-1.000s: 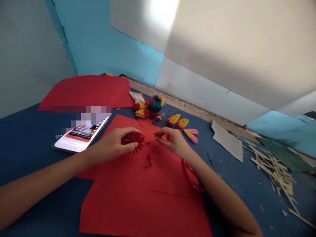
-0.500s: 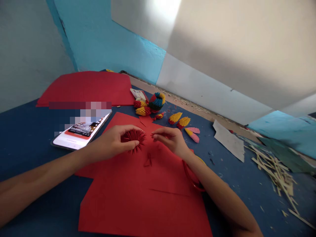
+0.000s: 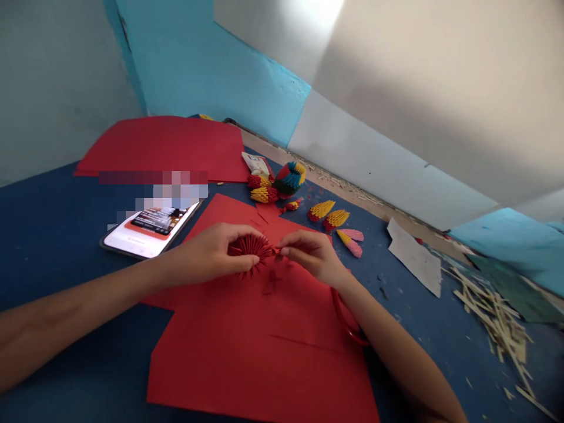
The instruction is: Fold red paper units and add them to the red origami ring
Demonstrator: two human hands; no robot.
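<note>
My left hand [image 3: 215, 251] grips the spiky red bundle [image 3: 252, 247] above the red sheet [image 3: 259, 376], apparently steadying it, its edge left exposed beside the small red piece [image 3: 276, 252] my right hand [image 3: 312, 254] pinches.

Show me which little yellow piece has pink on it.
The rightmost yellow piece: it has two pink prongs, while its two neighbours are yellow and red.

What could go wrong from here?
The left hand grips the red spiky piece, so squeezing might bend its spikes. The small red piece pinched by the right hand could slip and be hard to spot among loose red pieces on the red sheet. The phone, close to the left forearm, may get nudged.
</note>
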